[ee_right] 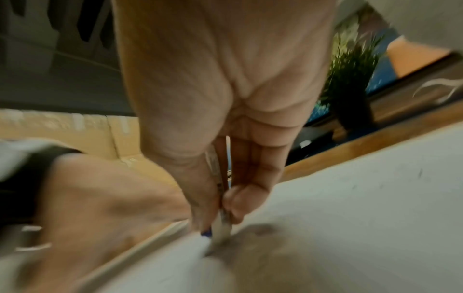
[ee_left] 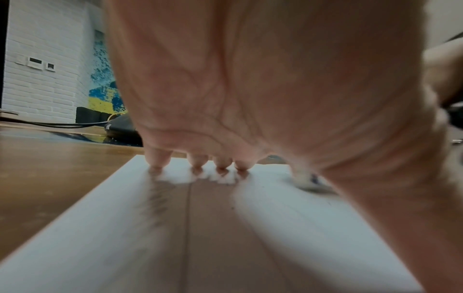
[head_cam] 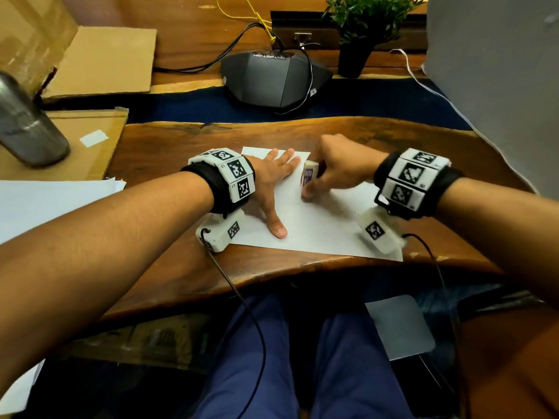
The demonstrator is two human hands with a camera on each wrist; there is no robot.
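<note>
Head view: right hand pinches eraser, end down on paper sheet near the front of the desk; left hand flat, fingers straight, pinning sheet; short light strokes away from that hand should avoid creasing.

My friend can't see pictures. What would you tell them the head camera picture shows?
A person's right-hand grip pinches a white eraser against a sheet of paper on a wooden desk, while the left-hand grip presses flat on it. Behind stand a speakerphone and a potted plant.
</note>
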